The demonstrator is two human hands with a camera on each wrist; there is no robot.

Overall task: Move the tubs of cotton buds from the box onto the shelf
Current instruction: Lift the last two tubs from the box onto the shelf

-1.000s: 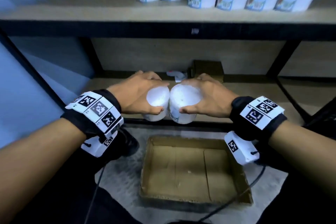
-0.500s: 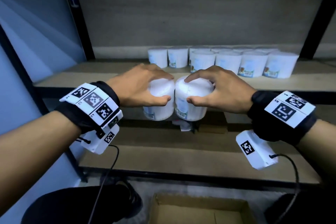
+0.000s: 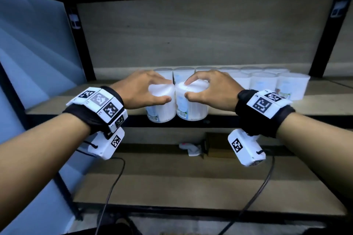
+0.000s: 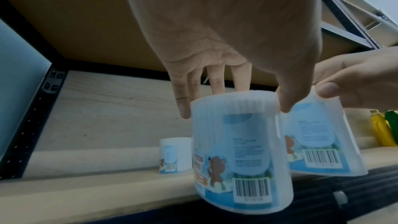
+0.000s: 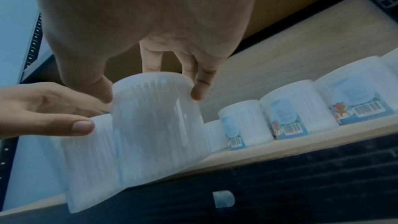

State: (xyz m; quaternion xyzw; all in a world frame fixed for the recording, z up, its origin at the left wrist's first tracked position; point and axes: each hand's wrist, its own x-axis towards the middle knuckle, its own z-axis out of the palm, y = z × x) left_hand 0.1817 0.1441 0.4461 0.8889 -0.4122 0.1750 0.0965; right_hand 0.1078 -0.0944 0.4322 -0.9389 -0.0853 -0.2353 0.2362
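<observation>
My left hand (image 3: 145, 89) grips a white tub of cotton buds (image 3: 160, 108) by its lid from above. My right hand (image 3: 207, 89) grips a second tub (image 3: 192, 108) the same way. The two tubs hang side by side, touching, in front of the shelf's front edge (image 3: 267, 119). In the left wrist view the left tub (image 4: 241, 152) shows a blue label with a bear and a barcode, with the other tub (image 4: 318, 139) beside it. The right wrist view shows the right tub (image 5: 159, 125) held by thumb and fingers. The box is out of view.
Several tubs (image 3: 263, 84) stand in rows at the back right of the wooden shelf (image 3: 91, 99); bare board lies to their left. A lower shelf (image 3: 172, 183) holds a small brown box (image 3: 217, 145) and a white object (image 3: 191, 149). Black uprights frame both sides.
Both hands have lifted the two tubs from above the box up to the level of the shelf with the row of tubs, and moved them forward toward its front edge.
</observation>
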